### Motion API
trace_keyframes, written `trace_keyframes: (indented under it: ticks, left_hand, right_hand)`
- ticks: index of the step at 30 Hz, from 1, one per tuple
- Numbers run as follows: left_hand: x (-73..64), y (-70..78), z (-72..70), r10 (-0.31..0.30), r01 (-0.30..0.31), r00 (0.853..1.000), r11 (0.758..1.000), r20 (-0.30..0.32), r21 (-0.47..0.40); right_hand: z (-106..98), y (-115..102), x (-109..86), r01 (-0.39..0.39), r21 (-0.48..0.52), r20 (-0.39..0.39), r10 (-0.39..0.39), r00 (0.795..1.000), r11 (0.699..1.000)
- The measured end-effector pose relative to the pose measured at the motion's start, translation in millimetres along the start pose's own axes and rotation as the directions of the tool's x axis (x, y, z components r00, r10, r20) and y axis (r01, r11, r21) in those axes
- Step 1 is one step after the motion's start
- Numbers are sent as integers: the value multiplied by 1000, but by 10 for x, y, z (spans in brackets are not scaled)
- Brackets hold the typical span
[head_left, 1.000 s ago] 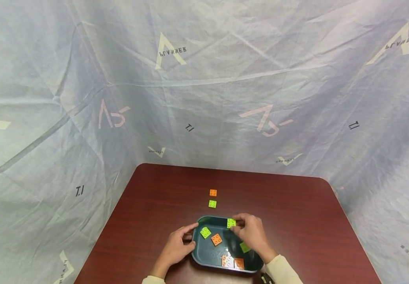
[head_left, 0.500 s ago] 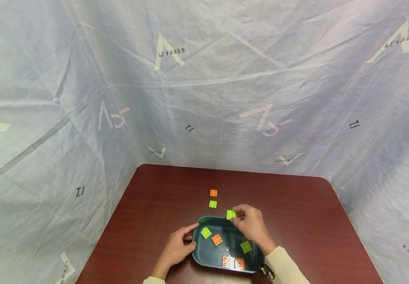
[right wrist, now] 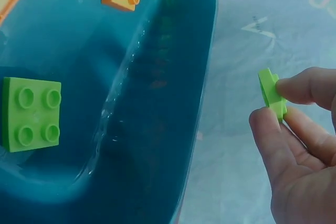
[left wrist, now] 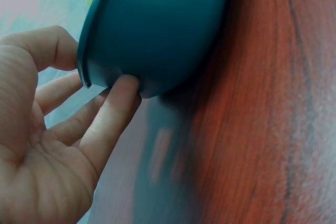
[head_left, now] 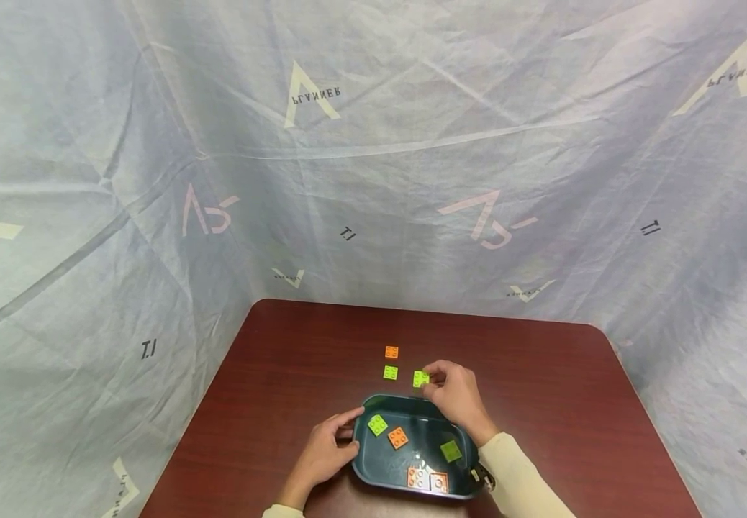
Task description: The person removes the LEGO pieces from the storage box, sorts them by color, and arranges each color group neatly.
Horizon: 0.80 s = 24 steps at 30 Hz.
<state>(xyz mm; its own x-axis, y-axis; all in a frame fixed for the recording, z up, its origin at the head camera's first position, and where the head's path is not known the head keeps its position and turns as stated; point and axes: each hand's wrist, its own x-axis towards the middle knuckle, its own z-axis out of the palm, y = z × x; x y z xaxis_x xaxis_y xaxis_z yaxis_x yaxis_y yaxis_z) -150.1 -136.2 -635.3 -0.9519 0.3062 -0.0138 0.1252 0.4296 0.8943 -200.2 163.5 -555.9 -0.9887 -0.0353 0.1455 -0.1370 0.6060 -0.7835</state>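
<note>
My right hand (head_left: pixel 456 394) pinches a lime-green toy building brick (head_left: pixel 420 378) between thumb and fingertips, past the far rim of a dark teal tray (head_left: pixel 380 464). In the right wrist view, this green brick (right wrist: pixel 271 94) is seen edge-on beside the tray wall (right wrist: pixel 181 77). My left hand (head_left: pixel 324 450) holds the tray's left end. The left wrist view has one digit bent at the rim and another fingertip pressed on the outer wall (left wrist: pixel 157 30). On the table beyond, a green brick (head_left: pixel 390 373) lies just left of the held one, below an orange brick (head_left: pixel 391 352).
Inside the tray lie a green brick (head_left: pixel 378 425), an orange brick (head_left: pixel 398 438), another green brick (head_left: pixel 451 451) and orange ones (head_left: pixel 439 482) by the near wall. The red-brown table (head_left: pixel 529 374) meets hanging grey sheets (head_left: pixel 373 180) at its back and sides.
My right hand has carried the green brick from over the tray's far part outward past the rim, level with the green brick on the table. The left hand keeps its place on the tray.
</note>
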Motion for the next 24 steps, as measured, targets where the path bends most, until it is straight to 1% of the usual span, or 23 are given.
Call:
trace_keyframes:
  ticks: [4, 11, 24]
  left_hand:
    - [-11, 3, -5, -10, 10, 1000, 1000, 7, -7]
    - [-8, 6, -1, -16, 16, 1000, 1000, 2, -13]
    - [-1, -7, -11, -21, 22, 1000, 999, 11, -32]
  right_hand:
    - [14, 11, 68, -20, -10, -2, 20, 1000, 1000]
    - [75, 65, 184, -39, -22, 7, 40, 999, 999]
    - [255, 261, 389, -81, -54, 32, 83, 996, 995]
